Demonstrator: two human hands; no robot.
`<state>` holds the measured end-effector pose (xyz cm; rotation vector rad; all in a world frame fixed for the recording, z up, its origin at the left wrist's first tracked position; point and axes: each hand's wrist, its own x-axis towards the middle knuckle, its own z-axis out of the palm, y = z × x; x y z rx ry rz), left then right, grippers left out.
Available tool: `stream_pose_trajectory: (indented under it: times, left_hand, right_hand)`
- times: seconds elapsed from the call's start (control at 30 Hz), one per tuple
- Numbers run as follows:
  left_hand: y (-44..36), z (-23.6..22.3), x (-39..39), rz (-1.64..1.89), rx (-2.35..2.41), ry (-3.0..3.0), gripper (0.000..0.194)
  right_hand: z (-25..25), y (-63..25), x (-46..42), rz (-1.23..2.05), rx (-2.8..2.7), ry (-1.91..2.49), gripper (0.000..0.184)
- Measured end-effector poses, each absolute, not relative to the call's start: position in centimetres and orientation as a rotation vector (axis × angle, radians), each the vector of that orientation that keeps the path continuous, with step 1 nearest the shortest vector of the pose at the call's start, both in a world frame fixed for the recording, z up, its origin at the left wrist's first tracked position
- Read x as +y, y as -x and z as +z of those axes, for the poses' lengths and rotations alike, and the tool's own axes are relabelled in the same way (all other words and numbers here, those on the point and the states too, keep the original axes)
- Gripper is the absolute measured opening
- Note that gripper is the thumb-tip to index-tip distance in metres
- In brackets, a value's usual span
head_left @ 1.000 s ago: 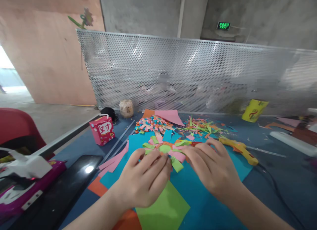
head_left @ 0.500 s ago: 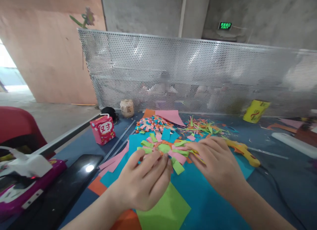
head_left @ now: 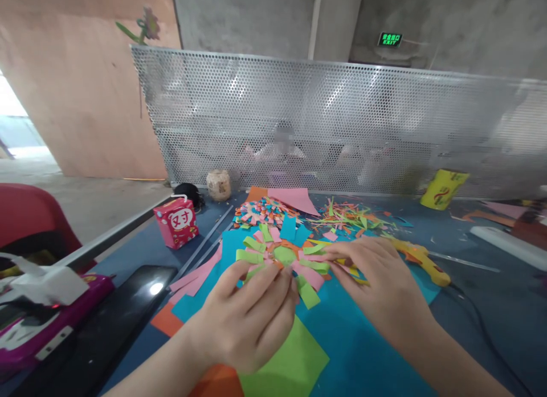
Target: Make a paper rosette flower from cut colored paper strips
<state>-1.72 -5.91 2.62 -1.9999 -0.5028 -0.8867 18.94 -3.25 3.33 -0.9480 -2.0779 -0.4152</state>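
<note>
A paper flower (head_left: 284,256) with looped green and pink strips around a green disc lies above a blue paper sheet (head_left: 359,340). My left hand (head_left: 252,311) is closed at its near left edge, fingertips pressed on the strips by the orange ring; the exact grip is partly hidden. At the right edge, my right hand (head_left: 376,283) pinches the end of a pink and green loop between thumb and fingers. Yellow handles (head_left: 352,271), apparently of scissors, show beneath the right hand. A green paper square (head_left: 290,357) lies below the left hand.
Behind the flower are a pile of small curled paper pieces (head_left: 265,212) and shredded strips (head_left: 350,216). A yellow glue gun (head_left: 421,260) with a cord lies right. Left stand a pink box (head_left: 176,223), a phone (head_left: 106,317) and a purple power strip (head_left: 51,334). A perforated metal screen (head_left: 320,129) rises behind.
The right hand has shifted slightly right, and its fingers sit at the loop's end. The flower tilts a little; its lower green strip has moved slightly. The left hand keeps its grip.
</note>
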Motion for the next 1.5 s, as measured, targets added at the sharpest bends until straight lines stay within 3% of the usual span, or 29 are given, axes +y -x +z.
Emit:
stream_pose_trajectory:
  times: [0.53,0.87,1.13,1.5]
  left_hand:
    - [1.6,2.9,-5.9,-0.983,-0.530,2.014,0.008]
    - [1.8,3.1,-6.2,-1.004,-0.505,2.034,0.014]
    - [2.0,3.0,-6.5,-0.976,-0.518,2.036,0.009]
    - [2.1,3.0,-6.3,-0.940,-0.506,2.032,0.010]
  right_hand:
    - [3.9,-18.1,-4.5,-1.094,-2.128,0.662,0.018]
    - [3.5,-18.4,-4.5,-1.010,-2.095,0.562,0.019]
    - [3.5,-18.6,-3.6,-0.512,-2.036,0.703,0.013]
    - [3.7,-18.7,-3.5,-0.507,-2.124,0.788,0.014]
